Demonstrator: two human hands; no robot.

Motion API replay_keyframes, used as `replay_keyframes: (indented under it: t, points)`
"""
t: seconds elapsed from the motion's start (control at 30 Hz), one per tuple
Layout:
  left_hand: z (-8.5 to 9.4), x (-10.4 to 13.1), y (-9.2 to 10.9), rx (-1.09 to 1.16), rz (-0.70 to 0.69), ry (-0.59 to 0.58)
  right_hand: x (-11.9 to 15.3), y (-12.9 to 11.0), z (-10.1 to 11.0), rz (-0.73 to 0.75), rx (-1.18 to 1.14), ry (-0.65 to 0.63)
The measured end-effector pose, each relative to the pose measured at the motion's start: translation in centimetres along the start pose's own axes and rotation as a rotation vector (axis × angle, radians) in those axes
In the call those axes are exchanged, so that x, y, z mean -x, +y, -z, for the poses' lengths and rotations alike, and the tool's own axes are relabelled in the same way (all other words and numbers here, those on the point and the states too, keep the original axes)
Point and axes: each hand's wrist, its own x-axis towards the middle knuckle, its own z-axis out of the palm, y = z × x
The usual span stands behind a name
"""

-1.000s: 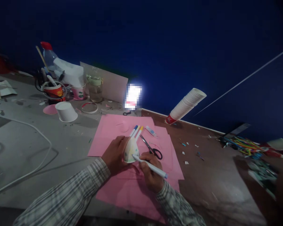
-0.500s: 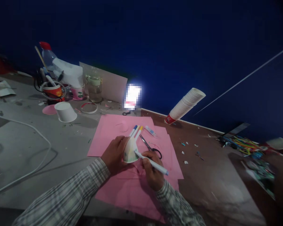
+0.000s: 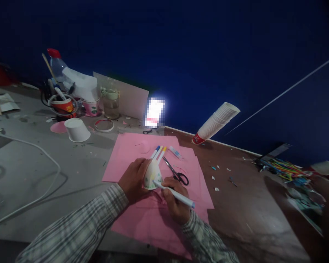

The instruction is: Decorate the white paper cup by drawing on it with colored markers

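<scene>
My left hand (image 3: 135, 179) is wrapped round the left side of a pale paper piece (image 3: 151, 176) with green and yellow marks. In my right hand (image 3: 177, 201) is a white marker (image 3: 181, 197), its tip at the lower middle of the marked piece. Both hands are over pink paper sheets (image 3: 126, 153). Several markers (image 3: 159, 152) with blue, green and yellow ends lie just beyond the marked piece. To their right are black-handled scissors (image 3: 178, 174) and a small glue tube (image 3: 175, 152).
A leaning stack of paper cups (image 3: 216, 122) stands at the back right. Back left are an upturned white cup (image 3: 77, 130), a glass jar (image 3: 111, 104) and a tool cup (image 3: 62, 106). Colourful cords (image 3: 285, 168) lie far right, and a white cable (image 3: 48, 157) crosses the left.
My right hand has moved the marker tip slightly left and down across the marked piece. My left hand keeps its hold.
</scene>
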Motion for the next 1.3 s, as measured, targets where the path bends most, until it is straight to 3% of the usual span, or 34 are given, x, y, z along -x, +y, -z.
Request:
replay_keyframes:
  t: [0.23,1.3]
  points:
    - [-0.13,0.07,0.03,-0.009,0.005,-0.007,0.13,0.27,-0.51,0.086,0.066,0.015]
    - [0.06,-0.11,0.13,-0.004,0.022,-0.035,0.12,0.56,-0.01,0.036,0.065,-0.016]
